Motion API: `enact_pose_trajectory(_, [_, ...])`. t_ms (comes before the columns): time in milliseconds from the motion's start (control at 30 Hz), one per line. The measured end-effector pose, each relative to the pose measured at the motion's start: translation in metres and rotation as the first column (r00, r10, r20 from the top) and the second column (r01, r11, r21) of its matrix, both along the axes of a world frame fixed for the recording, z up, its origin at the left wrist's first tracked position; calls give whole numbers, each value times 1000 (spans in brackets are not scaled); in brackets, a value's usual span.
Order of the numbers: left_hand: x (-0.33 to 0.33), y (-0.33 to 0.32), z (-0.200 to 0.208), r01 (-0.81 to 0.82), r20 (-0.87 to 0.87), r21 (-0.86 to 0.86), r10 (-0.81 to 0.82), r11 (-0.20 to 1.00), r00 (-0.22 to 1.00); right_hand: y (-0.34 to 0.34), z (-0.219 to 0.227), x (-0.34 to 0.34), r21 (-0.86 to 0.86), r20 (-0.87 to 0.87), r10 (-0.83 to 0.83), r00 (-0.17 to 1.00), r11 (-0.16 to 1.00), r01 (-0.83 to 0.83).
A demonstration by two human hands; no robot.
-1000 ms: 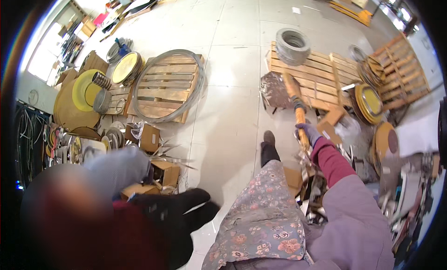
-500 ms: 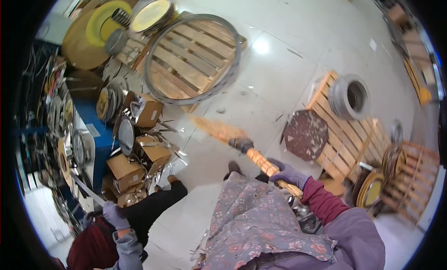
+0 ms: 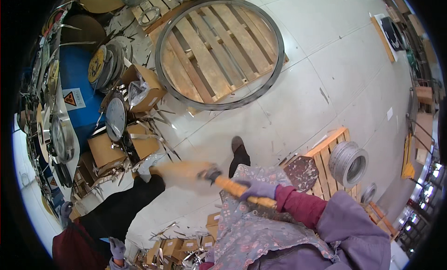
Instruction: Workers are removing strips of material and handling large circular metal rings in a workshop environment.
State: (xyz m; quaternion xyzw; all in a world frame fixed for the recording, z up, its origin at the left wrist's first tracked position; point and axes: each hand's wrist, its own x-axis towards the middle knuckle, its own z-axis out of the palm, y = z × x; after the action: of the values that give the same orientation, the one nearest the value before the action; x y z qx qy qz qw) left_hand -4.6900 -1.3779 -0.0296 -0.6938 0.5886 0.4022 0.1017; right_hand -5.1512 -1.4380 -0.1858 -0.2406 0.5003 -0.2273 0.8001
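In my gloved right hand (image 3: 260,189) is the handle of a broom (image 3: 228,184), fingers wrapped round it. Its bristles point left above the floor, smeared by motion, close to a co-worker's foot. My left hand (image 3: 209,256) shows only as a bit of purple glove at the lower edge, beside the patterned apron (image 3: 260,223) I wear; its fingers are hidden. Below the broom, small cardboard boxes (image 3: 172,247) stand among metal strips. One of my shoes (image 3: 237,143) rests on the tiled floor.
A co-worker in black trousers (image 3: 125,209) and grey gloves is at the left. Beyond lies a large metal ring (image 3: 160,69) on a wooden pallet (image 3: 205,51). Open cartons (image 3: 151,93) with jutting metal strips stand by a blue machine (image 3: 74,74). Coiled rings (image 3: 342,163) sit on a right-hand pallet.
The broom has swung left and toward me with my right hand. My view has shifted, bringing small boxes in at the bottom. The co-worker's long metal strip no longer shows in the hand.
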Motion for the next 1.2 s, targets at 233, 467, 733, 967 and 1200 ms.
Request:
enact_pose_trajectory(233, [-84,86,-73,-26,70,349,1,937,998,-96,-7,-235,414,-179,-146,973,886,209])
enact_pose_trajectory(467, [-261,38,-78,-363,168,275,327,890,930,-202,31,-600,-314,-683,-595,423,762,566])
enact_pose_trajectory(733, [-349,-283,-83,219,798,434,-486,874,357,-267,-8,-486,76,-277,-289,916,944,321])
enact_pose_trajectory(967, [-206,-370,-153,123,674,619,-605,776,424,-333,113,-433,108,-349,39,936,994,-1])
enact_pose_trajectory(1200, [-110,-369,-252,-21,603,650,-499,759,622,-497,-75,-501,-81,-533,-473,701,854,514])
